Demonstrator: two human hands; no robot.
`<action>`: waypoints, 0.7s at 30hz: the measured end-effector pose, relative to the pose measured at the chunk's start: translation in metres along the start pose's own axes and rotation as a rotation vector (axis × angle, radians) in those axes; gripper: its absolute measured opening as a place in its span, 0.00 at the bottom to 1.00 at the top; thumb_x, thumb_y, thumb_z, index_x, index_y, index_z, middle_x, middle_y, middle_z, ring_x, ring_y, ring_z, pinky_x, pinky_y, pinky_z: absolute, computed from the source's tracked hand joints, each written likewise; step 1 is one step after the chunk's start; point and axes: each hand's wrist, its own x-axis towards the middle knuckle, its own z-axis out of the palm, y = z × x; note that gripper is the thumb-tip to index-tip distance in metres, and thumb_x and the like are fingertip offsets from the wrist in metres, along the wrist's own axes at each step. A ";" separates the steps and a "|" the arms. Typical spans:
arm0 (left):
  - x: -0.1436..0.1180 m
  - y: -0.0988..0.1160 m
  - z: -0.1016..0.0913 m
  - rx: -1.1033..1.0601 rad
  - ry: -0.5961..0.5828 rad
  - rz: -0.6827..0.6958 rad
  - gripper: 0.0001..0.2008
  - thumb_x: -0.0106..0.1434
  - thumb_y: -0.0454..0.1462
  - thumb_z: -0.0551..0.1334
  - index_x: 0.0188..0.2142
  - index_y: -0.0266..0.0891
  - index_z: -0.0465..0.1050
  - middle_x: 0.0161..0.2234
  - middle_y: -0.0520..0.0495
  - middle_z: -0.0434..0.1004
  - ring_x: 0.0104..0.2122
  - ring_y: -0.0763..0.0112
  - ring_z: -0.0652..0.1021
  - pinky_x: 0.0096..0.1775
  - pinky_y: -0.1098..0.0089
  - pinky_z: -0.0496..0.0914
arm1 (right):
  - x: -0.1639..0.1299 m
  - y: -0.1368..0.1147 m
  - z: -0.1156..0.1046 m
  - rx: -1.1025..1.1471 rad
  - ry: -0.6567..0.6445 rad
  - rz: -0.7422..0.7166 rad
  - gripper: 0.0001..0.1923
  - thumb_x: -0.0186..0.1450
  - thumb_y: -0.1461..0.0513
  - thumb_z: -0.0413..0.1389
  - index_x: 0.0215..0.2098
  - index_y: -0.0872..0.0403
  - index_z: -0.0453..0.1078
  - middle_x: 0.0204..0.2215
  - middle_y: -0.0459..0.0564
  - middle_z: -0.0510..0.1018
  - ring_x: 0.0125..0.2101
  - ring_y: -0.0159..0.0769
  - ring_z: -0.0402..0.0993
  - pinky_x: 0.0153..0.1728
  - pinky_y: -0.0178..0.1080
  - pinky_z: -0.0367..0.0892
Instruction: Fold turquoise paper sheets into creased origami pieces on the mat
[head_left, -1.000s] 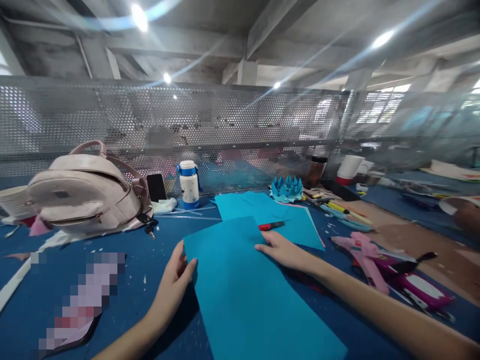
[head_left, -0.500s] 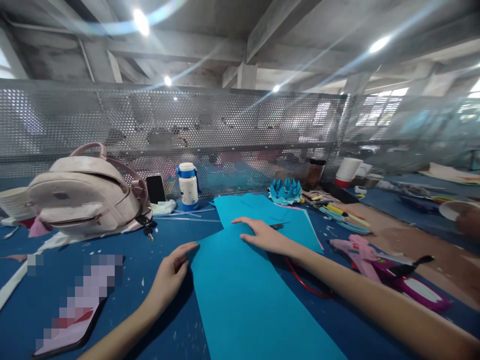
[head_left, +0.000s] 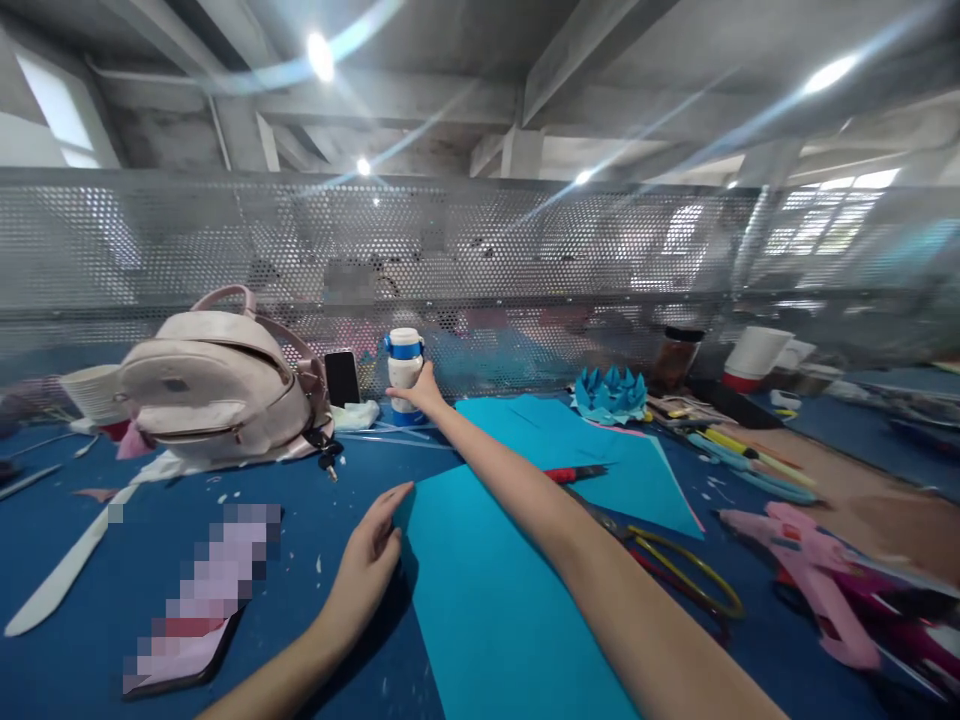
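Bottle point(head_left: 404, 372) stands upright, right hand point(head_left: 421, 392) wrapped around it; left hand point(head_left: 367, 560) open on teal sheet point(head_left: 480, 590).

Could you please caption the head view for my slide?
Right hand grips a white bottle; left hand steadies a blue sheet.

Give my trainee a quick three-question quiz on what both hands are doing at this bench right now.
1. True or false: the right hand touches the white bottle with the blue band.
2. The left hand rests at the edge of: A) the pink backpack B) the near blue sheet C) the pink glue gun
3. Fill in: the folded blue paper crown stands by the ____ screen.

Key: 1 true; 2 B; 3 perforated metal.
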 end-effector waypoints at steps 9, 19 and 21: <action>0.002 -0.007 0.003 -0.012 -0.035 0.007 0.23 0.64 0.37 0.54 0.58 0.38 0.68 0.60 0.39 0.66 0.60 0.56 0.65 0.61 0.56 0.56 | 0.016 0.013 0.016 -0.030 0.076 0.090 0.18 0.67 0.58 0.56 0.52 0.57 0.65 0.49 0.54 0.72 0.46 0.43 0.72 0.47 0.50 0.69; 0.005 -0.005 0.004 -0.051 -0.084 0.026 0.22 0.65 0.40 0.53 0.57 0.37 0.69 0.59 0.37 0.66 0.59 0.54 0.67 0.59 0.56 0.60 | -0.013 -0.062 0.022 0.068 -0.083 -0.145 0.42 0.43 0.53 0.71 0.52 0.53 0.62 0.51 0.54 0.74 0.51 0.44 0.71 0.52 0.44 0.66; 0.004 -0.005 0.005 -0.049 -0.082 0.030 0.22 0.65 0.40 0.53 0.56 0.37 0.69 0.59 0.38 0.67 0.58 0.55 0.68 0.59 0.56 0.61 | -0.025 -0.089 0.038 0.105 -0.174 -0.209 0.42 0.42 0.52 0.72 0.51 0.52 0.64 0.49 0.52 0.75 0.50 0.43 0.72 0.50 0.44 0.67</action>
